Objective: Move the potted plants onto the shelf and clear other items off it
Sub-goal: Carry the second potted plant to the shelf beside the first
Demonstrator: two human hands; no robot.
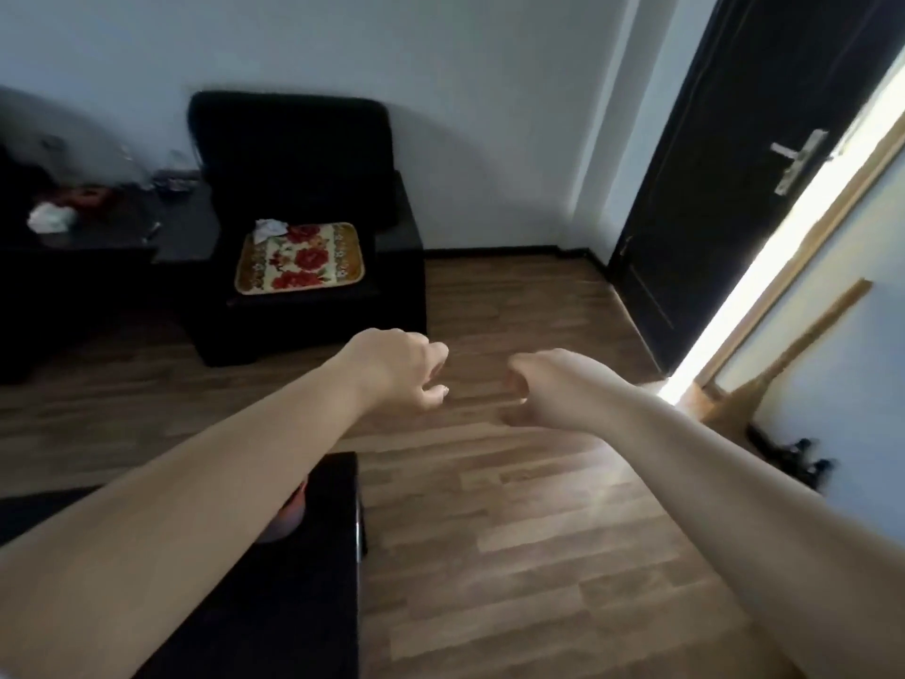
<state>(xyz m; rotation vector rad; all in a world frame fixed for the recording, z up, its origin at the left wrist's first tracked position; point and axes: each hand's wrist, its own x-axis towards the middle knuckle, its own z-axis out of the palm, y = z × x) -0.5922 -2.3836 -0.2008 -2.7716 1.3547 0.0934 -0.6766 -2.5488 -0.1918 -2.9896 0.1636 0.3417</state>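
Note:
Both my arms reach forward over the wooden floor. My left hand [404,367] hangs with fingers loosely curled and holds nothing. My right hand [538,382] is beside it, about a hand's width to the right, fingers curled in, also with nothing in it. No potted plant and no shelf is in view. An orange-red rounded object [289,519] peeks out from under my left forearm on the black table [313,580]; I cannot tell what it is.
A black armchair [303,188] with a floral cushion [301,257] and crumpled paper stands against the far wall. A dark side table [98,223] with small clutter sits at the left. A dark door [734,164] stands ajar at the right, with a broom [783,355] and shoes nearby.

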